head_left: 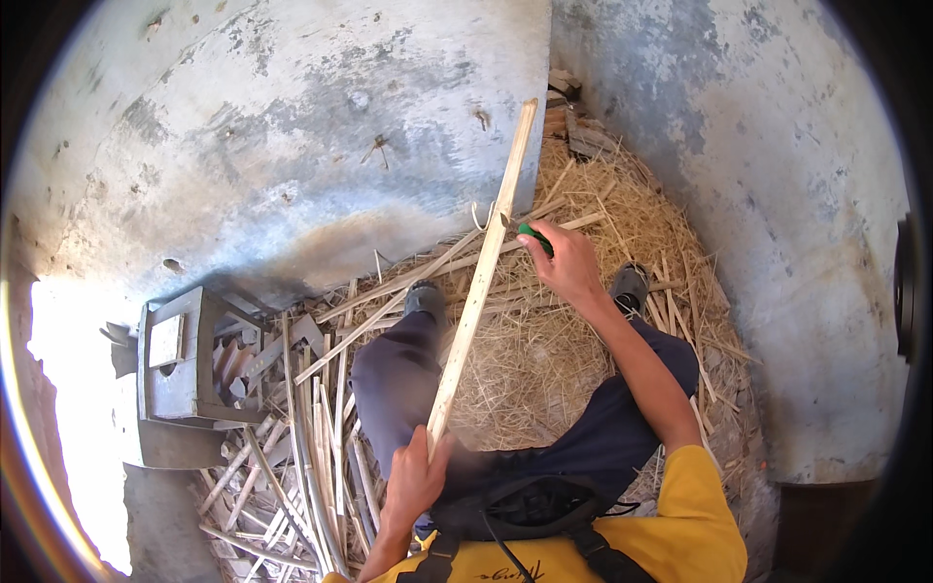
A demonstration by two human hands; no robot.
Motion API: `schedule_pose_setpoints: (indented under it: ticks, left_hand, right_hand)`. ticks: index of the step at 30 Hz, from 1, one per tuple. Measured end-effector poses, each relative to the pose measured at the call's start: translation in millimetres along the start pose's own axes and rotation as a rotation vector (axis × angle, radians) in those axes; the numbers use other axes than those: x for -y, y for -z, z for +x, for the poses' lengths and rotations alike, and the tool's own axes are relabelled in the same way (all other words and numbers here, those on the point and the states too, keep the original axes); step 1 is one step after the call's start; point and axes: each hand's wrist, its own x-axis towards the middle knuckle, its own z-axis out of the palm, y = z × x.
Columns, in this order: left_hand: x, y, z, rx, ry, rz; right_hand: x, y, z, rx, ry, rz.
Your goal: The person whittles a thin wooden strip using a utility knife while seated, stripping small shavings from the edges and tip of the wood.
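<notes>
Head view: left hand (416, 478) is closed around the lower end of a long bamboo strip (481, 277) slanting up across the knees. Right hand (564, 260) grips a green-handled knife (533, 236) against it. Judged best: brace the strip firmly, shave away from the body.

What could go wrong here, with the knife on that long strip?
1. The right hand works a green-handled knife against the long bamboo strip above the legs; a slip could send the blade toward the left knee or the left hand.
2. The left hand grips only the strip's near end, so the far end may flex or twist.
3. Loose shavings and cut strips around the feet could cause tripping.
</notes>
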Motion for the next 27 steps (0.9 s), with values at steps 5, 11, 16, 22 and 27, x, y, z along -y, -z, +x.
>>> schedule_pose_setpoints:
  ticks: [5,11,16,22,27]
  left_hand:
    - [4.9,12.8,-24.8,0.059,0.125,0.049]
    - [17.8,22.1,-24.3,-0.060,0.057,0.133]
    - [-1.2,22.1,2.6,-0.168,-0.056,0.133]
    - [-28.7,9.9,29.7,-0.227,-0.118,0.055]
    - [-45.4,3.0,52.3,-0.230,-0.151,0.004]
  right_hand:
    - [-47.9,29.5,33.5,0.051,-0.655,-0.051]
    - [-51.2,41.6,26.1,0.064,-0.411,0.012]
    - [1.8,15.7,-7.1,0.161,-0.195,0.283]
    - [79.5,15.0,-58.9,0.336,-0.012,0.366]
    - [97.9,7.4,-81.5,0.327,0.157,0.373]
